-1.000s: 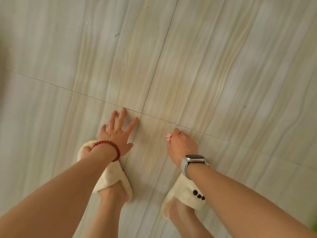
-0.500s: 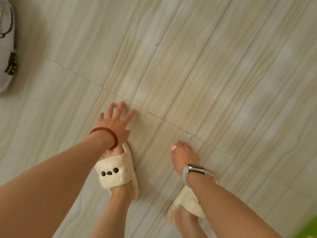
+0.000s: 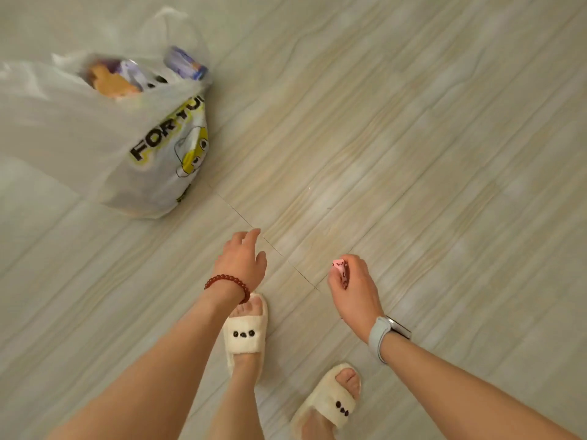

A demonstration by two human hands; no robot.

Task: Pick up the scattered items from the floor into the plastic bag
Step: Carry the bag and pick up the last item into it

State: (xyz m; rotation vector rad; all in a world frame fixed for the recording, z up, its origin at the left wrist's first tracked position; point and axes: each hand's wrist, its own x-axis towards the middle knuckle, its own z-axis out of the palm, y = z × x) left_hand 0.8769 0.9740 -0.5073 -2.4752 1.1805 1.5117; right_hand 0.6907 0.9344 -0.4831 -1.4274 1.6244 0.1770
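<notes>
The right hand (image 3: 352,287) pinches a small pink item (image 3: 340,270) between thumb and curled fingers (image 3: 355,260), holding it above the floor (image 3: 413,138). Dark marks show on the pink surface, but what the item is cannot be told. Its longer side runs roughly along the thumb, pointing away from the person.

The plastic bag (image 3: 152,154) sits on the floor well apart from that hand, ahead and off to the person's left. So the coming move looks like a carry across the body, forward and leftward, to bring the pink item over the bag's mouth. The left hand (image 3: 243,262) is the nearer one to the bag; its fingers are loosely spread and it holds nothing, reaching out in the bag's direction. It could, I judge, steady or widen the opening while the right hand drops the item in.

The bag is white and thin, printed with black letters and a yellow cartoon figure. Its mouth gapes upward, and several things already lie inside: something orange-brown (image 3: 111,82), and a pale purple packet (image 3: 185,63) at the rim on the far side. The blur hides finer detail.

No other loose item shows on the floor. Both feet wear cream fuzzy slippers (image 3: 244,339), near the hands.
</notes>
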